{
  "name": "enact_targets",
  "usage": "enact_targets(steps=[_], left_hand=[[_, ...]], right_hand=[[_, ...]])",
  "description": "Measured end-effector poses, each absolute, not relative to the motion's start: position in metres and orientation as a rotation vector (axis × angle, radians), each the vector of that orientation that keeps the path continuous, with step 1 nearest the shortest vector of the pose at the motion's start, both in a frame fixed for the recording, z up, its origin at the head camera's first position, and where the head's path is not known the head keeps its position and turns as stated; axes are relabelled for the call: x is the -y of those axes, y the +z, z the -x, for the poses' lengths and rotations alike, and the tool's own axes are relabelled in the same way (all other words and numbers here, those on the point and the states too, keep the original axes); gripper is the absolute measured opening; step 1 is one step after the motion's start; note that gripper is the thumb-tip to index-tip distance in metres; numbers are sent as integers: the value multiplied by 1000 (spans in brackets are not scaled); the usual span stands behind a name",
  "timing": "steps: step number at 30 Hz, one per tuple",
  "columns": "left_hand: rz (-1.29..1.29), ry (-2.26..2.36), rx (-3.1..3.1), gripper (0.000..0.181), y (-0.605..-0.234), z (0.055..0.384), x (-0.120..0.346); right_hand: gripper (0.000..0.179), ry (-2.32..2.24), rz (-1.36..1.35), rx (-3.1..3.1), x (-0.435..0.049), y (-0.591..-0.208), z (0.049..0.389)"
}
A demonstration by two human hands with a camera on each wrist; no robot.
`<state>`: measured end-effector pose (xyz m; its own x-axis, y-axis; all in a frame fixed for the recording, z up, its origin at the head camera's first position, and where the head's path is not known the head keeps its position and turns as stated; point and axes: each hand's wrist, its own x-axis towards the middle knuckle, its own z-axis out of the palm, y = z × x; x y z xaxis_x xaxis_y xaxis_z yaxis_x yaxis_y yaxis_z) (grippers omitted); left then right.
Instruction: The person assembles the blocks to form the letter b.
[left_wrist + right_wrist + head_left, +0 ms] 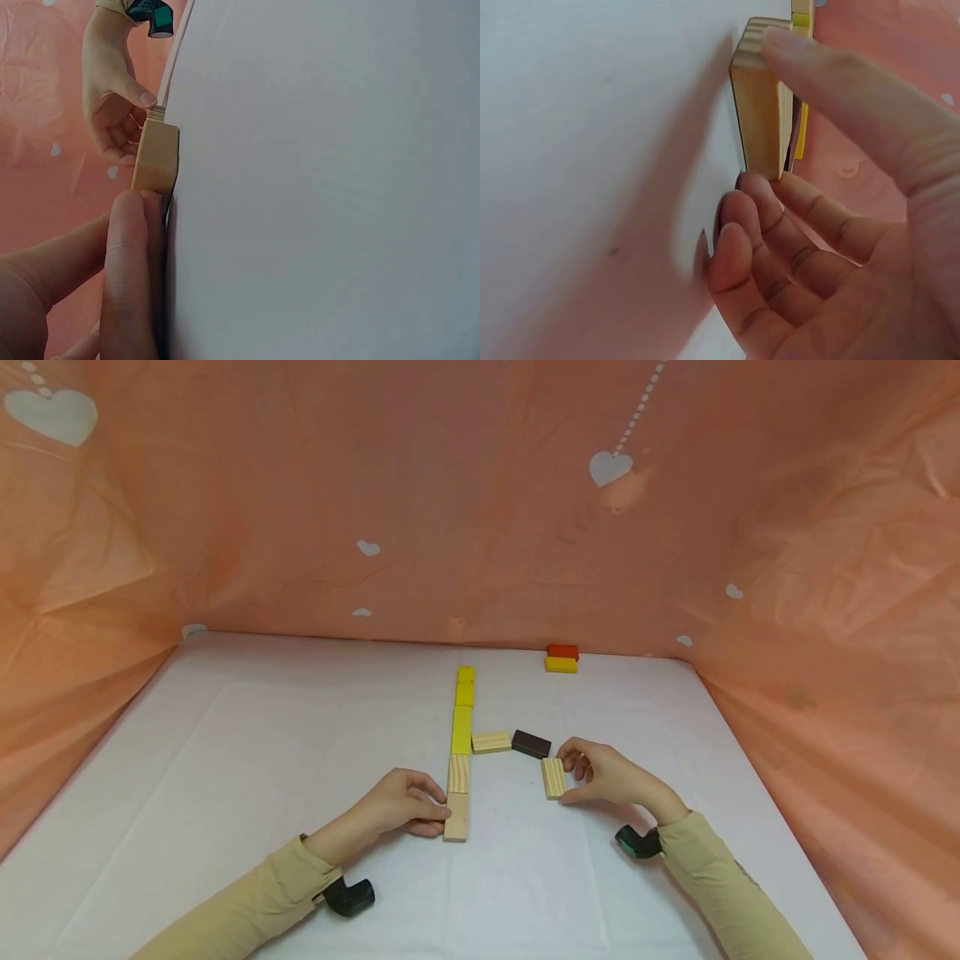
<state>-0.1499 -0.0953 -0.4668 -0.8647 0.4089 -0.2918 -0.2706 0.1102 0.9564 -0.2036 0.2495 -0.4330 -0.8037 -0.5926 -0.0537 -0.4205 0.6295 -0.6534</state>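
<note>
A straight column of flat blocks runs away from me in the head view: yellow blocks at the far end, then a striped wooden block and a plain wooden block nearest me. My left hand touches the left side of the plain block with its fingertips. Between thumb and fingers, my right hand pinches a striped wooden block by its two ends. From the column a pale wooden block and a dark brown block branch rightward towards that held block.
At the back right of the white table, a red block and a yellow block lie side by side. Orange cloth with white hearts hangs behind the table and along both sides.
</note>
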Motion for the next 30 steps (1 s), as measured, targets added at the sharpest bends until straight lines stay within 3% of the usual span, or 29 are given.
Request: enact_targets(steps=[30], left_hand=[[-144,1784,-1918,23,-469,152,95]], right_hand=[[53,-884,826,-2606,-244,-432,206]])
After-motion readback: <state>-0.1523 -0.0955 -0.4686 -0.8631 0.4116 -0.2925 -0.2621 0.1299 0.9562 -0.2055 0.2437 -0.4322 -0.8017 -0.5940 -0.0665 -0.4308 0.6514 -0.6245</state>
